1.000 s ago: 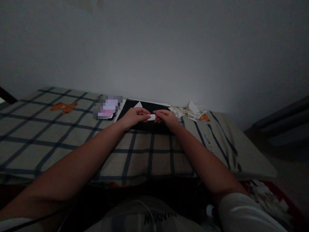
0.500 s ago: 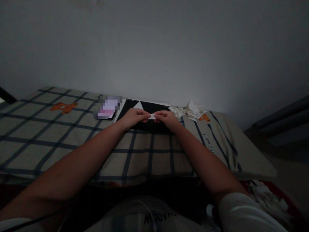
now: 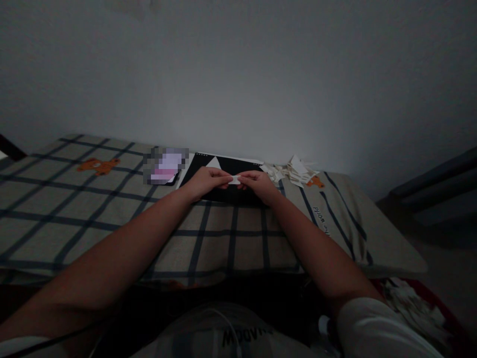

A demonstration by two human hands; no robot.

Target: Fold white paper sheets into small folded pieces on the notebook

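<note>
A small white piece of paper (image 3: 234,180) is stretched between my two hands, above a black mat or board (image 3: 231,195). My left hand (image 3: 208,182) pinches its left end between thumb and fingers. Its right end is pinched the same way by my right hand (image 3: 261,184). Behind my left hand, a white pointed piece of paper (image 3: 214,162) lies on the black surface. A pile of folded white paper pieces (image 3: 297,171) lies just beyond my right hand. The fingertips hide most of the held paper, so its exact fold is unclear.
A checked cloth (image 3: 122,199) covers the table, which stands against a grey wall (image 3: 238,74). To the left of the black surface lies a blurred-out flat object (image 3: 167,166). At lower right, a red container (image 3: 443,303) holds a heap of whitish pieces (image 3: 413,308).
</note>
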